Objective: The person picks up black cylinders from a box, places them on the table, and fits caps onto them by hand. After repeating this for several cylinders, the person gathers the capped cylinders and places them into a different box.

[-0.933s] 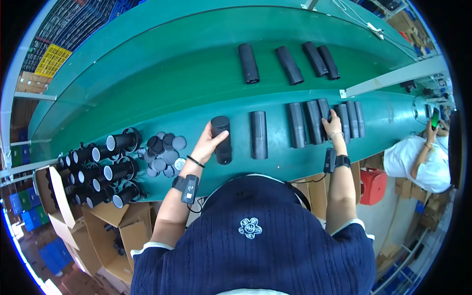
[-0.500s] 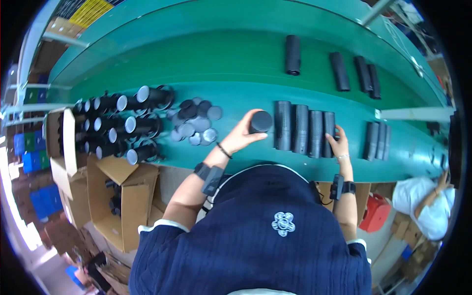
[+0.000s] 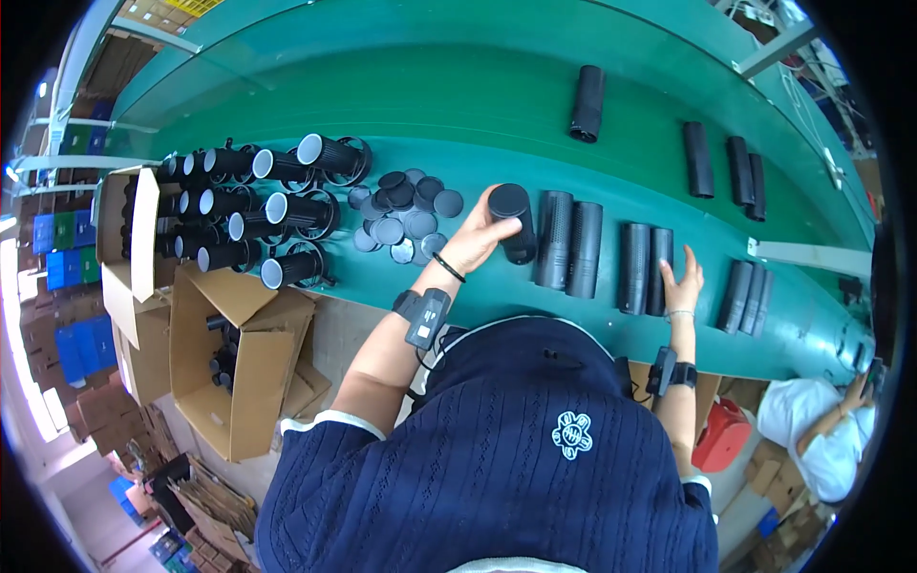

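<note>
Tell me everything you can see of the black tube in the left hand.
The black tube is a matt, ribbed cylinder, plastic by its look, with a flat round cap closing the end that faces the camera. The left hand grips its side, tilting the capped end up and left. Its far end sits by the green belt, beside two similar tubes lying flat; whether it touches them I cannot tell. Loose round caps lie to its left.

Overhead head view, probably steep
</note>
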`<state>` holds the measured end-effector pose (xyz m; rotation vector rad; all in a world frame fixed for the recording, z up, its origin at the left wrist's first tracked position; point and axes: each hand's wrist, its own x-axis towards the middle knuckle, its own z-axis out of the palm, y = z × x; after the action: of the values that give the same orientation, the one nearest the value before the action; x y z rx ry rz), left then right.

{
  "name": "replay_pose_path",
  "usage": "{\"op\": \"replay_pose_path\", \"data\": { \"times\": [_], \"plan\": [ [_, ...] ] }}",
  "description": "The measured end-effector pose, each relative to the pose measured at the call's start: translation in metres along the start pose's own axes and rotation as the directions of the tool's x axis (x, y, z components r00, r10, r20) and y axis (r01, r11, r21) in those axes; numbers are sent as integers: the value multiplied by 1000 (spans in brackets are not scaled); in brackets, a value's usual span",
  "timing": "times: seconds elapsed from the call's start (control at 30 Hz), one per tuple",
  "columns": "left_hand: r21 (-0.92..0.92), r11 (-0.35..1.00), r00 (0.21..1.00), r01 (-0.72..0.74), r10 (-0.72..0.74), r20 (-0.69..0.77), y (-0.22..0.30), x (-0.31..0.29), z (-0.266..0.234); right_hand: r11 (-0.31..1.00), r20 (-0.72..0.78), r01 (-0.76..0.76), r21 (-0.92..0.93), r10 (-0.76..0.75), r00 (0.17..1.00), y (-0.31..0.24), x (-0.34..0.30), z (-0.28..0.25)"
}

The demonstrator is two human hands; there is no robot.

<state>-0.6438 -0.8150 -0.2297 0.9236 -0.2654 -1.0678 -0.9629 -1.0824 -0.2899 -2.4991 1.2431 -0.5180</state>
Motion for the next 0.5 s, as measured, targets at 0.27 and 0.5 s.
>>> {"op": "replay_pose_path", "data": {
  "times": [0.27,0.5],
  "plan": [
    [220,975,990,11,-41,132,25,-10,38,782,517,-23,623,-389,763,-177,27,-16],
    [53,993,962,-110,92,259,21,10,69,631,460,-40,775,-519,721,-191,27,16]
  ]
}}
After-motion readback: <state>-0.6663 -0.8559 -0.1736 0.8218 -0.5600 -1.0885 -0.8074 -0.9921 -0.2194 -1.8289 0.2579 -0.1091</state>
